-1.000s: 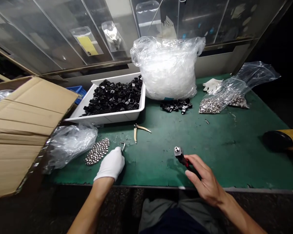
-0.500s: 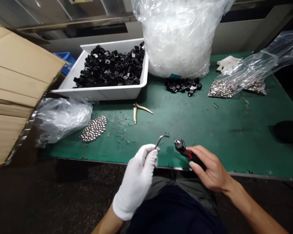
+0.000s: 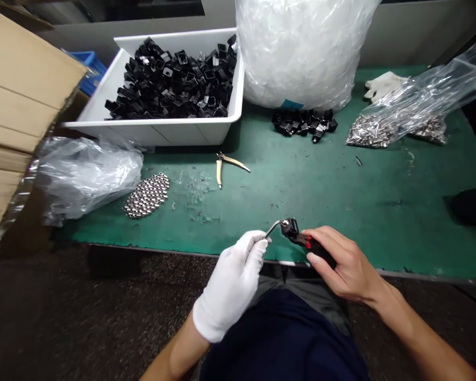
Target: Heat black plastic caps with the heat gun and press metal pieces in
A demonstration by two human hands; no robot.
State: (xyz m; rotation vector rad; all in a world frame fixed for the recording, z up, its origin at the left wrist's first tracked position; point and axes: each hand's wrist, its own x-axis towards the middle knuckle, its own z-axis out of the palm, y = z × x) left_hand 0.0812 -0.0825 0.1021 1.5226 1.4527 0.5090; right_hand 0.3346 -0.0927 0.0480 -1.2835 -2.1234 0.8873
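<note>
My left hand (image 3: pixel 234 283), in a white glove, is closed on a bent hex key (image 3: pixel 273 227). The key's short end meets a small metal fitting in a black plastic part (image 3: pixel 289 227); how deep it sits I cannot tell. My bare right hand (image 3: pixel 343 264) wraps round a black-and-red handled tool (image 3: pixel 315 248), whose kind is partly hidden by my fingers. That black part sits at the tool's far end, above the front edge of the green bench (image 3: pixel 321 185).
Behind lie yellow-handled pliers (image 3: pixel 225 164), a patch of metal fittings (image 3: pixel 146 196) and a heap of black parts (image 3: pixel 303 124). A white bin (image 3: pixel 158 132) of black parts, a large plastic bag (image 3: pixel 301 53) and bags of metal pieces (image 3: pixel 373 130) line the back. Cardboard (image 3: pixel 11 106) stands left.
My left hand has moved right and brought the hex key's tip to the fitting in the black part. The right hand has stayed nearly in place. The camera view has shifted slightly.
</note>
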